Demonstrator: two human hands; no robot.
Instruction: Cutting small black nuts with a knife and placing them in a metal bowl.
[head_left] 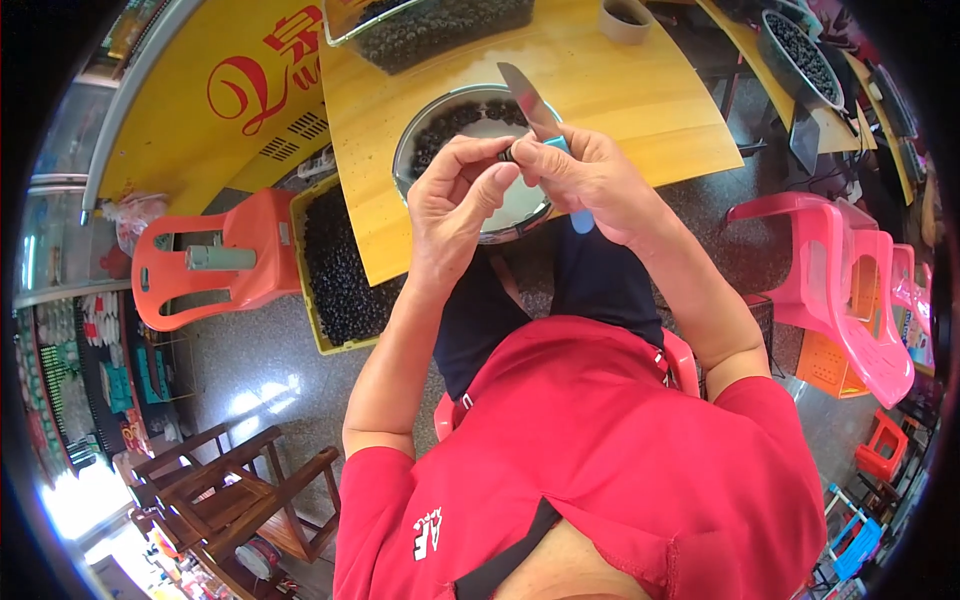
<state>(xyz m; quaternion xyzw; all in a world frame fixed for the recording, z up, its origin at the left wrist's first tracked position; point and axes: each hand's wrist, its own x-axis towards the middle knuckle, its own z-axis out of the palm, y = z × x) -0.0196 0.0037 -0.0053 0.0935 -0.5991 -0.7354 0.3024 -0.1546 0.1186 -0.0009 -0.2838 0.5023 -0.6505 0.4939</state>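
Note:
Both my hands are close together above a round metal basin [403,165], which holds many small dark pieces [450,125] around its far side and something pale in the middle. In my right hand [590,175] is a knife [530,100], its broad blade pointing up and away and its blue handle passing through my palm. The fingertips of my left hand [452,200] pinch a small dark rounded piece [507,155]. My right thumb and index finger meet it from the other side. Its exact kind is too small to tell.
The wooden table [640,110] bears a clear tub [440,40] of dark pieces and a pale cup [624,20]. Left of my legs stands a yellow crate [327,345] of dark pieces, beside an orange chair [160,285]. Pink chairs [800,240] are at right.

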